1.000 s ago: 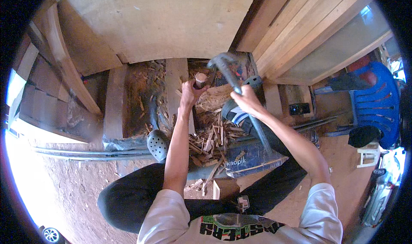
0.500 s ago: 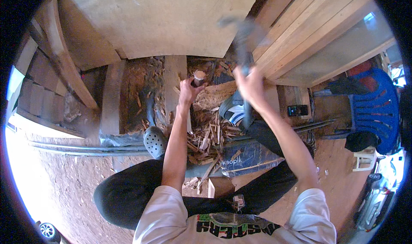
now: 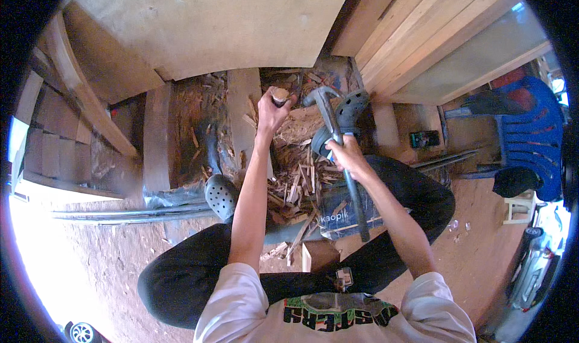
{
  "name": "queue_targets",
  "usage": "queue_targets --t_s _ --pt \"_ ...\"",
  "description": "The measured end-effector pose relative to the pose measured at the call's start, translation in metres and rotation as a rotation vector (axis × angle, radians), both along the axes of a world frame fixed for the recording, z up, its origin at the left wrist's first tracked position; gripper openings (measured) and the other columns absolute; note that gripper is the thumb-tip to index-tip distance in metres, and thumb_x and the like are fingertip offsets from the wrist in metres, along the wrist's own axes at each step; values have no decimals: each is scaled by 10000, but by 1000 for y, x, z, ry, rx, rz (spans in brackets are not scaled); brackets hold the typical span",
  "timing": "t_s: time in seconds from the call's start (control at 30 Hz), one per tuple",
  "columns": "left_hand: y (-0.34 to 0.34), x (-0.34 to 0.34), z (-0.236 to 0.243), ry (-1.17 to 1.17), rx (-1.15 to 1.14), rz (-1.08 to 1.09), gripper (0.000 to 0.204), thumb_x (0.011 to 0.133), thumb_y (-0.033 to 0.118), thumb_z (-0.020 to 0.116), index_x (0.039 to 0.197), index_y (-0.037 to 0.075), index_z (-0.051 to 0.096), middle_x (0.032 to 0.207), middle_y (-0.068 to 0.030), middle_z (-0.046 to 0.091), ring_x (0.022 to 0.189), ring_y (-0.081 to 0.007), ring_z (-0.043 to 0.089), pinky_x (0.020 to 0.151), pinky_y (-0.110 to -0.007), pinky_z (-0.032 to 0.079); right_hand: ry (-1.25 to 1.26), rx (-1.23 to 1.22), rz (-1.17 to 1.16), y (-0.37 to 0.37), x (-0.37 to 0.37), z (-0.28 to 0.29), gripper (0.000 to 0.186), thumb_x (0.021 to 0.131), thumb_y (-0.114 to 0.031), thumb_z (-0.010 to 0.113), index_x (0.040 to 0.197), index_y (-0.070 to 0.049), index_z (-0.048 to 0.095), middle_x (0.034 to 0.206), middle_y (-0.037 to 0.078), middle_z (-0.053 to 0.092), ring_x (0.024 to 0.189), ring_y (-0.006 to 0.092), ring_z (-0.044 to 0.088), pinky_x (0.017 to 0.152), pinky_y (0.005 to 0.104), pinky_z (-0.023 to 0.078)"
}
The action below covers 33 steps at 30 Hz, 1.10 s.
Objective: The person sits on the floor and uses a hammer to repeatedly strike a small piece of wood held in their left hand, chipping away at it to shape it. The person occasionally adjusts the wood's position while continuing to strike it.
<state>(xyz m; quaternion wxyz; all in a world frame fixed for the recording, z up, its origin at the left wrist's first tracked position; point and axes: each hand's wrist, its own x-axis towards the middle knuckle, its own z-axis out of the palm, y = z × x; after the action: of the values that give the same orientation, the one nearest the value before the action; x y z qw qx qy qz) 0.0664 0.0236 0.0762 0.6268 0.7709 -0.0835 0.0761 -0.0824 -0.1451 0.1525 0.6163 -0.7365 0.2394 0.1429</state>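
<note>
My left hand [image 3: 271, 117] is closed round the upright handle of a chisel [image 3: 280, 95], its pale round top facing up; the blade is hidden beneath the fist. My right hand [image 3: 351, 156] grips a claw hammer [image 3: 327, 109] partway along its dark shaft. The hammer's head is a little to the right of the chisel top, apart from it. Below both hands lies a rough, chipped piece of wood [image 3: 301, 129], with splintered wood chips [image 3: 297, 186] heaped on its near side.
Grey clogs [image 3: 221, 197] are on my feet beside the chips. A large plywood sheet [image 3: 229, 23] stands beyond, with stacked planks [image 3: 428, 35] at far right. A phone [image 3: 424, 139] lies right, near a blue plastic chair [image 3: 531, 138]. Metal bars [image 3: 120, 213] run along the left.
The hammer, raised and blurred before, has come down toward me, its head now near the left fist. My right hand is lower and nearer. The left hand still holds the chisel.
</note>
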Motion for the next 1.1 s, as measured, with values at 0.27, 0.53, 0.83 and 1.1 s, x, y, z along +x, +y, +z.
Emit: queue_targets --t_s 0.27,0.53,0.83,1.1 --pt "-11 15 -20 5 114 29 137 691 129 641 719 3 595 664 -195 606 647 -366 598 592 -377 477 -44 -653 210 9 -12 -130 338 761 -283 641 736 45 560 625 196 581 596 326 590 591 438 450" --pt "-25 52 -44 -7 83 53 168 662 127 644 728 -17 586 620 -164 589 553 -251 578 569 -347 463 -121 -688 125 14 -26 -168 266 780 -218 637 713 23 547 610 203 558 630 381 588 567 456 440" --pt "-21 76 -64 -2 15 108 243 680 191 677 737 -37 617 574 -120 581 515 -140 519 525 -330 449 -122 -669 74 19 -31 -178 222 784 -193 628 755 14 554 612 180 576 612 357 596 558 444 448" --pt "-16 75 -56 1 288 233 341 668 287 695 729 -38 614 660 -228 620 677 -396 622 626 -446 495 -38 -588 104 20 -27 -187 336 775 -262 643 804 53 530 716 244 564 705 410 573 642 475 443"
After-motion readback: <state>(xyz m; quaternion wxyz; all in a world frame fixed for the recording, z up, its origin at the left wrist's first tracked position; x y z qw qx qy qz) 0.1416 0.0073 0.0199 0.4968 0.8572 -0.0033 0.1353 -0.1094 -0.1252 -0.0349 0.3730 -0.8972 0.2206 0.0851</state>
